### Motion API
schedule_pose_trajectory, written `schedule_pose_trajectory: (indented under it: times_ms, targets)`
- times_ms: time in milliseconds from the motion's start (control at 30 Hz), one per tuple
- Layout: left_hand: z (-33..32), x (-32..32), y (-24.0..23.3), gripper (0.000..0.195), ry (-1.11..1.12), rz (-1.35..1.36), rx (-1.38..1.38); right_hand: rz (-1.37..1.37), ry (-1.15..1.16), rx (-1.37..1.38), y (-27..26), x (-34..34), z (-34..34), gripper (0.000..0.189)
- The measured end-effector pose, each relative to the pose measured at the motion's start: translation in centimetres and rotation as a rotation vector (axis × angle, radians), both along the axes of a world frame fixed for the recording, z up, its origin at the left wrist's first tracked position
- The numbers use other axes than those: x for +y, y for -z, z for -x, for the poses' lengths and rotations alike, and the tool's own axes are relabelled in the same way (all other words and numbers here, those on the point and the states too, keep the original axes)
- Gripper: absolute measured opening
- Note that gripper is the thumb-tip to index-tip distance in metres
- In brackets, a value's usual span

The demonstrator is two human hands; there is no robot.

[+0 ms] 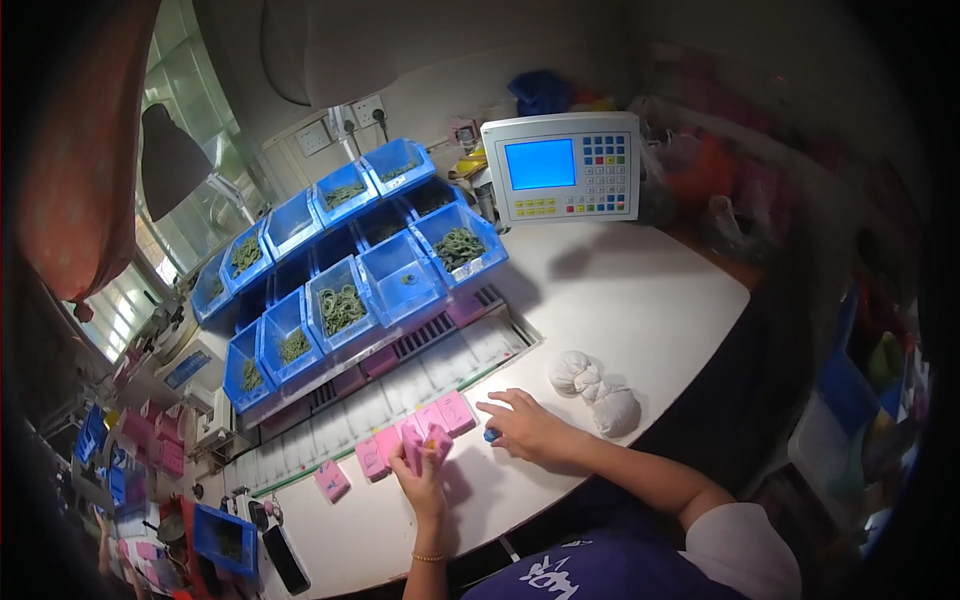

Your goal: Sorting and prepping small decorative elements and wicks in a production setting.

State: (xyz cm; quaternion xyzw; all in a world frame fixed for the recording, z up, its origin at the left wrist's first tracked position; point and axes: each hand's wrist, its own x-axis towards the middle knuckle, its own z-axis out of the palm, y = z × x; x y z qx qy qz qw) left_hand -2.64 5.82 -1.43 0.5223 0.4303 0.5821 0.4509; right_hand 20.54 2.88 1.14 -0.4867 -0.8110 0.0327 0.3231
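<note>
My left hand (421, 480) grips a pink block (414, 444) that looks split or folded, with a small yellowish spot between its halves. My right hand (529, 429) hovers low over the white table, its thumb and fingers around a small blue object (491, 434); whether they grip it I cannot tell. Beyond my left hand, several pink blocks stand in a row, among them one at the right end (455, 412). A separate pink block (332, 481) lies to the left. Knotted white cloth bundle (615, 409) rests on the tabletop right of my right hand.
Blue bins (343, 307) with green rings or bands stand in tiers behind a white slatted strip (360, 420). A control panel (562, 169) with a lit screen is at the back. A black phone-like object (286, 559) and a blue tray (225, 540) lie lower left. Another person's arms show far left.
</note>
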Motion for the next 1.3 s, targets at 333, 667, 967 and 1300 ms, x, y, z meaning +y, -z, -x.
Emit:
schedule_pose_trajectory:
  times_ms: [333, 667, 967, 1300]
  targets:
    - [2.2, -2.9, -1.9, 0.072, 0.075, -0.085, 0.698, 0.123, 0.507, -0.310, -3.4, 1.7, -11.1, 0.008]
    - [2.3, -1.8, -3.5, 0.069, 0.163, -0.074, 0.954, 0.338, 0.415, 0.174, -4.4, 2.3, -11.4, 0.018]
    - [1.3, -2.2, -3.1, 0.037, -0.089, -0.678, 1.084, 0.021, 0.375, 0.175, -3.4, -1.0, -9.6, 0.020]
    - [1.4, -3.6, -2.4, 0.043, 0.064, -0.713, 0.811, 0.178, 0.489, 0.315, -1.5, 2.4, -12.4, 0.024]
